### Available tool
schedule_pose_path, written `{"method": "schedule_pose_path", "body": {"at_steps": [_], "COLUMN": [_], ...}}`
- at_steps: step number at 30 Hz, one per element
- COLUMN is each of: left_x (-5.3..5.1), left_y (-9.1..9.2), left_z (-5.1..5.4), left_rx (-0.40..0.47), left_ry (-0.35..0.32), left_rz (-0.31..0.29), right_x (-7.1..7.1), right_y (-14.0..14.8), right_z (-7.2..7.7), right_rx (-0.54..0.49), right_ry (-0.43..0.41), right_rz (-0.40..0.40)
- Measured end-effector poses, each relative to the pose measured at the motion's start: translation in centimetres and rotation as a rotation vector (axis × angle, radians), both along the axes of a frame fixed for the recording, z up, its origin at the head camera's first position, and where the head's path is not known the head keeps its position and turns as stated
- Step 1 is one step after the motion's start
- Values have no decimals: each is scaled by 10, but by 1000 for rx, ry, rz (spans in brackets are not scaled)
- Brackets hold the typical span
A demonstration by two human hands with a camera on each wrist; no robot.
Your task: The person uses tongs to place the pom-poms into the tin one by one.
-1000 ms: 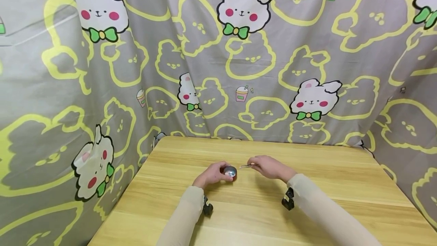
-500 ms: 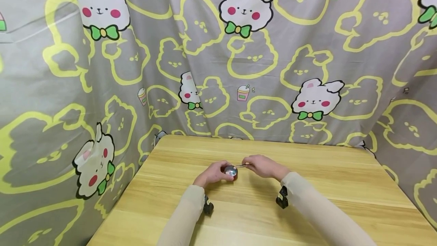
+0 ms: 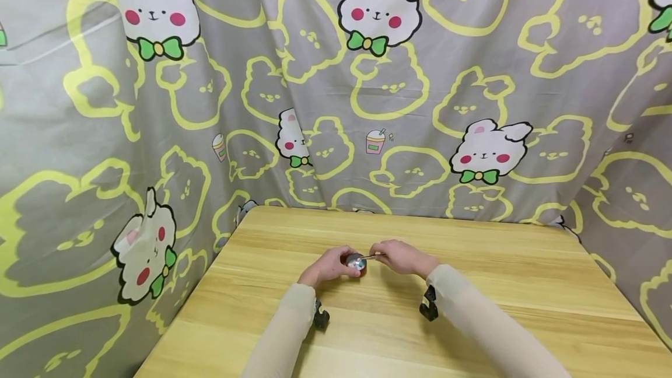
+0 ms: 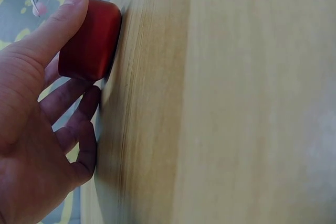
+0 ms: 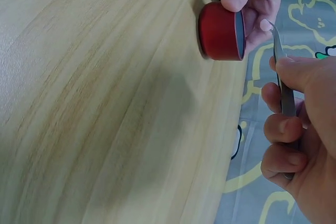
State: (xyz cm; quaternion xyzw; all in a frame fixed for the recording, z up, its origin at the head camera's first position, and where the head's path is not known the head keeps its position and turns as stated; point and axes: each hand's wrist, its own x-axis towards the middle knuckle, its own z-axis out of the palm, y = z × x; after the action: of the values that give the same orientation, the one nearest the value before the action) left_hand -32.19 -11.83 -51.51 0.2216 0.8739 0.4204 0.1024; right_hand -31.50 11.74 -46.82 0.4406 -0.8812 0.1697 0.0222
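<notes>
A small red cylinder [image 5: 218, 32] with a dark, shiny flat top [image 3: 356, 262] stands on the wooden table. My left hand [image 3: 332, 265] grips its side; in the left wrist view the thumb [image 4: 65, 17] lies along the rim and the other fingers curl loosely below. My right hand [image 3: 403, 256] holds metal tweezers [image 5: 284, 95] between thumb and curled fingers. At the bent tip of the tweezers is a tiny pale pink ball [image 5: 265, 25], just above the cylinder's top. Whether the ball touches that top cannot be made out.
The wooden table [image 3: 446, 319] extends around both hands. A grey curtain [image 3: 325, 98] with cartoon rabbits hangs behind it and along the sides. A black camera mount sits under each wrist, on the left [image 3: 321, 315] and on the right [image 3: 428, 303].
My right hand has moved left, bringing the tweezers' tip from beside the cylinder to over its top. The left hand keeps its grip on the cylinder in nearly the same place.
</notes>
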Motion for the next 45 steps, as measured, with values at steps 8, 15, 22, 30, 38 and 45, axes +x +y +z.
{"method": "schedule_pose_path", "body": {"at_steps": [8,15,22,30,38,45], "left_x": [0,1,2,1,1,1], "left_y": [1,1,1,1,1,0], "left_z": [0,2,3,2,1,0], "left_rx": [-11,4,-2,-4,-10,-5], "left_ry": [5,-11,2,8,9,8], "left_rz": [9,14,9,3,7,4], "right_x": [-2,-3,-6,-5,-7,-5], "right_y": [-2,-3,-3,-4,-3,-4], "right_z": [-2,-3,-6,-7,-10,-9], "right_rx": [-5,-15,-5,-7,-12,-25], "right_ry": [-2,-5,-20,-20,-40,-50], "right_rz": [9,9,-6,-9,-34,-28]}}
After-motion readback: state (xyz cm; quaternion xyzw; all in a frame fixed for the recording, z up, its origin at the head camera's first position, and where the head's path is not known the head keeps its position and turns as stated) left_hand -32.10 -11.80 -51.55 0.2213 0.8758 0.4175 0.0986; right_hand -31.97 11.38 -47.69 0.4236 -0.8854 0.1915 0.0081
